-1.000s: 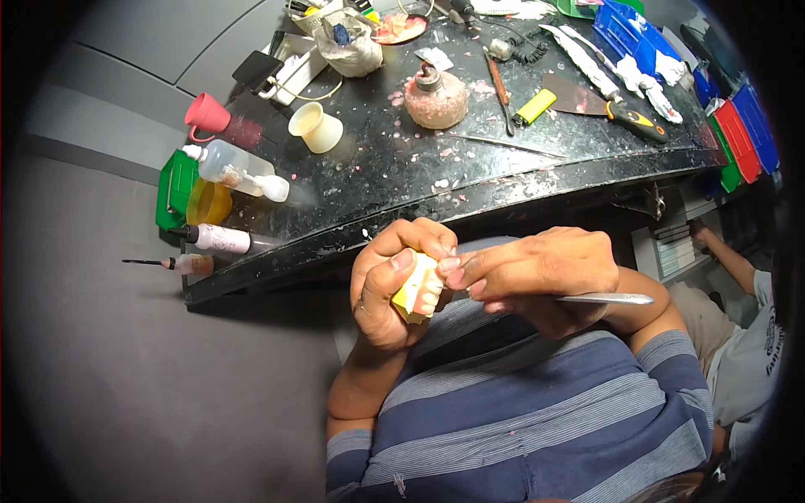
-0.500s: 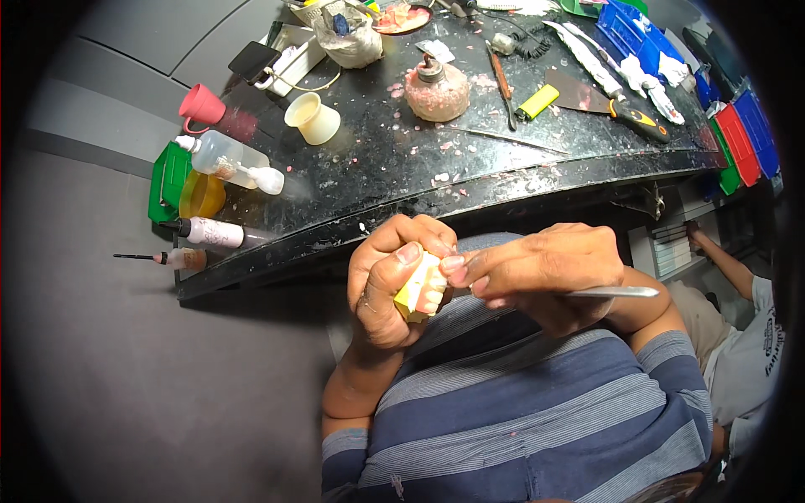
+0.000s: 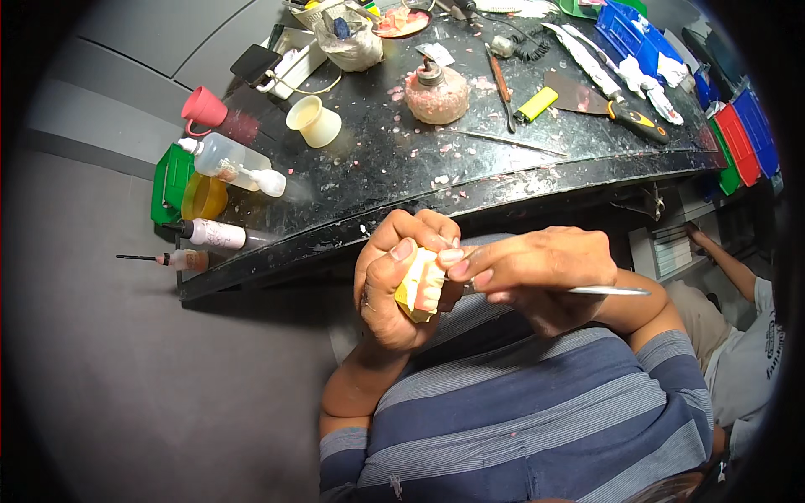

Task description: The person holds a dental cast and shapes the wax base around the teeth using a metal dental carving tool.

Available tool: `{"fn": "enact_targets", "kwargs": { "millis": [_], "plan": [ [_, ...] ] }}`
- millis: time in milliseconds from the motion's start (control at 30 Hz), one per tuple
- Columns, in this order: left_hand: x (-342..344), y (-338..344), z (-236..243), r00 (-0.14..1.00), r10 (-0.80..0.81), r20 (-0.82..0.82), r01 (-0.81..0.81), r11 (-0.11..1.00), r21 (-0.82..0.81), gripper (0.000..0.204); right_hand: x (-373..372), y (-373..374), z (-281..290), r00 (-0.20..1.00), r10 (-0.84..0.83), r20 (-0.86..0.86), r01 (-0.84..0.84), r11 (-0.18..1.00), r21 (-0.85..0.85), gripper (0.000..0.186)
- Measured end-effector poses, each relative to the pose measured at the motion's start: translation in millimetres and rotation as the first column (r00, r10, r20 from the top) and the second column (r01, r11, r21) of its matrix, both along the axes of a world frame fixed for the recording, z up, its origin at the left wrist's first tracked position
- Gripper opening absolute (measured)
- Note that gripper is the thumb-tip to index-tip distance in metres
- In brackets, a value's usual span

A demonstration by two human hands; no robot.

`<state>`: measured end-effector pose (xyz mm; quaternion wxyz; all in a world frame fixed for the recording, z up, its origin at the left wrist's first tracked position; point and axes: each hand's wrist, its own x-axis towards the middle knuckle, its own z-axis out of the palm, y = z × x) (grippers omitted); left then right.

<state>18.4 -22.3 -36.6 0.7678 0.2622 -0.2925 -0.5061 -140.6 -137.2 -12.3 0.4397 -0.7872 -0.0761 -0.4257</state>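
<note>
My left hand (image 3: 383,310) is closed around a pale yellow dental model (image 3: 413,293) with white teeth and pink gum material, held upright just beyond the bench's front edge. My right hand (image 3: 553,268) grips a thin metal instrument (image 3: 614,290), whose handle sticks out to the right beneath my fingers. My right fingertips touch the top of the model beside the teeth; whatever the instrument's tip touches is hidden by them.
The black bench (image 3: 335,184) holds a wax-coated burner (image 3: 436,105), cream cup (image 3: 314,130), pink mug (image 3: 204,107), several bottles, tools, a spatula (image 3: 579,94) and coloured bins (image 3: 736,142). Another person's arm (image 3: 729,264) reaches toward a shelf at the right.
My fingers have shifted slightly at the top of the model, and the right hand with its instrument has moved a little left since half a second ago.
</note>
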Motion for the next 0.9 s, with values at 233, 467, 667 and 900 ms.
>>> {"fn": "enact_targets", "kwargs": {
  "millis": [233, 467, 667, 900],
  "plan": [
    [0.3, -0.3, -0.9, 0.999, 0.019, 0.032, -0.019, 1.0, 0.006, 0.028, -1.8, 1.3, 2.7, 0.998, -0.018, -0.059, 0.02, 0.999, 0.041, 0.01],
    [2.9, -0.7, -1.4, 1.0, -0.019, -0.016, 0.019, 1.0, 0.02, 0.029, -0.5, -2.4, 7.2, 0.998, -0.02, -0.059, 0.019, 1.0, -0.018, 0.02],
    [9.6, 3.8, 0.3, 0.984, -0.154, -0.09, 0.151, 0.988, -0.036, 0.032, -3.0, -19.7, -2.0, 0.991, 0.099, 0.087, -0.115, 0.972, 0.204, 0.012],
    [-2.6, 0.2, -7.6, 0.796, 0.31, 0.52, -0.229, 0.949, -0.214, 0.063, -19.5, -25.9, -5.8, 0.965, -0.018, 0.262, -0.066, 0.949, 0.309, 0.018]
  ]
}}
